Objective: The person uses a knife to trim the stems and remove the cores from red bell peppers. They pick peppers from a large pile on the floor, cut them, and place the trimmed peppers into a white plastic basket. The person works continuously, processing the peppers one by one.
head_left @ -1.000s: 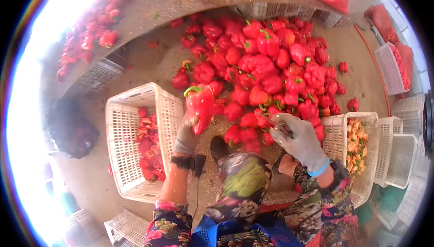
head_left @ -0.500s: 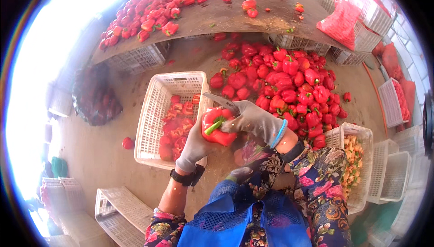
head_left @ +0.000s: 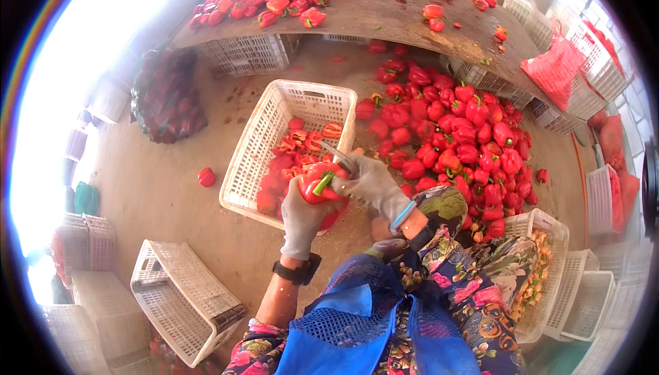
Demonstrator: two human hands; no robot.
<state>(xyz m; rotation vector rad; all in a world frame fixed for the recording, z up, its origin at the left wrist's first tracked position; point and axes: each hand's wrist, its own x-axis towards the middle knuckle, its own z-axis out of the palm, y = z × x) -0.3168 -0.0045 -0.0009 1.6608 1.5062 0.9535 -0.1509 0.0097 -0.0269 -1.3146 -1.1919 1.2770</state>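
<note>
My left hand [head_left: 302, 218], in a grey glove, is wrapped round a red bell pepper [head_left: 314, 181] with a green stem that faces up. My gloved right hand [head_left: 373, 186] grips a knife [head_left: 338, 156]. Its curved blade points up and left, just past the top of the pepper, and its handle is hidden in my fist. The right thumb reaches toward the stem. Both hands are over the near right side of a white plastic crate [head_left: 246, 143], where cut red pepper pieces [head_left: 292, 145] lie.
A large heap of red peppers [head_left: 473, 141] lies on the floor to the right. More peppers cover a low table [head_left: 405, 21] at the back. Pepper cores fill a crate [head_left: 539, 272] beside my right leg. A tipped white crate [head_left: 182, 292] and a dark net sack [head_left: 167, 97] are at left.
The view has shifted, so crates and table appear farther right. My hands, with the pepper and knife, are now more over the crate's near side. Both grips look the same.
</note>
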